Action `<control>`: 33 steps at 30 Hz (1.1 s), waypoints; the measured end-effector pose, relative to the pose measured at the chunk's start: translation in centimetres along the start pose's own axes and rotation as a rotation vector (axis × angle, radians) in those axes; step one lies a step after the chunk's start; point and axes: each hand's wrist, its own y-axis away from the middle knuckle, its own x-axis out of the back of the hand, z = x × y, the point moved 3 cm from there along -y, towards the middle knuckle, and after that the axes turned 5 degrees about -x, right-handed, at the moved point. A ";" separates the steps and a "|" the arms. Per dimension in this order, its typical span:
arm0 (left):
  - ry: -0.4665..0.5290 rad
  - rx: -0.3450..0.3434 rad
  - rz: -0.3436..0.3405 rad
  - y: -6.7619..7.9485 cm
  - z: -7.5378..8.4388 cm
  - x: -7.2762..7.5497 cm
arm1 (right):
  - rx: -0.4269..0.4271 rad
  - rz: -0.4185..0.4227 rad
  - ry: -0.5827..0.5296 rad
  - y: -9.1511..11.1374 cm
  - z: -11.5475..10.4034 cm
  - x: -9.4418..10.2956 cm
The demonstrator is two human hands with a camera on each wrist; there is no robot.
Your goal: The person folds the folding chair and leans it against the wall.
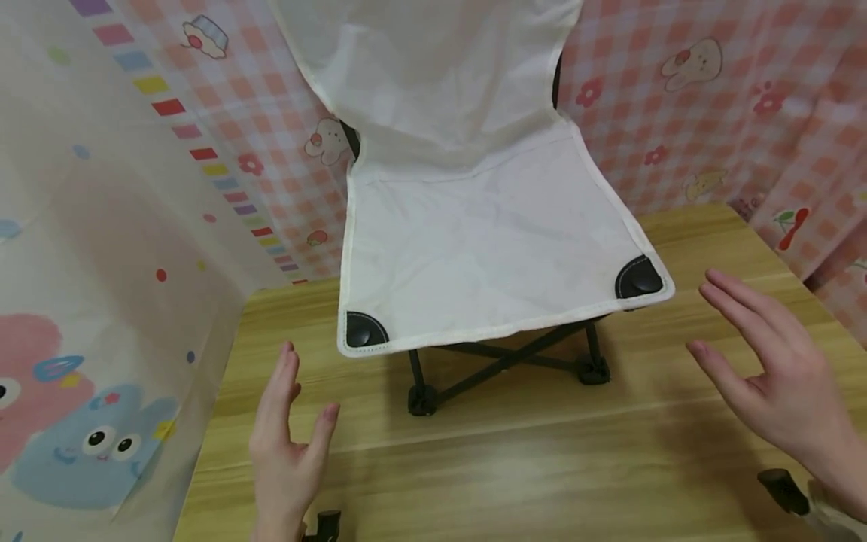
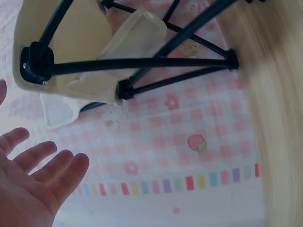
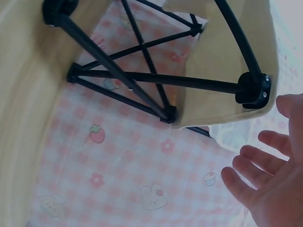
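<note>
A white fabric folding chair [image 1: 474,241] with black corner patches and dark crossed legs stands unfolded on the wooden tabletop. My left hand [image 1: 287,444] is in front of the seat's left corner, thumb and fingers spread apart and holding nothing. On the other side, my right hand [image 1: 779,369] hovers beyond the seat's right corner, its fingers extended and apart from the fabric. In the left wrist view the dark leg frame [image 2: 142,64] shows beneath the seat, above my fingers. The right wrist view shows the black corner joint [image 3: 254,90] close to my fingertips.
The wooden table [image 1: 474,482] runs under the chair. Behind it hangs a pink checkered cloth [image 1: 650,113] with small cartoon prints. A white printed sheet [image 1: 101,226] borders the table on the left.
</note>
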 end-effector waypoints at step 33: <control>0.092 -0.306 0.116 -5.0 3.4 -2.9 | 0.095 0.161 -0.185 -4.2 -4.2 -2.3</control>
